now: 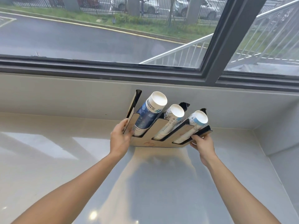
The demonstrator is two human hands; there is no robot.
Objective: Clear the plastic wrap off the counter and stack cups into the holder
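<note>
Your hands gripping the black-and-tan slotted cup holder (159, 126), left hand (120, 138) on its left edge, right hand (203, 145) on its right corner, three stacks of paper cups (150, 113) in its slots, above the glossy pale bench (48, 159)

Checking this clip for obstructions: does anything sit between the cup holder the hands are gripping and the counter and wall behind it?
Nothing visible does. The left hand and right hand grip the cup holder at its two ends, three cup stacks in its slots. The counter around it shows no plastic wrap or other item, and the wall behind is bare.
</note>
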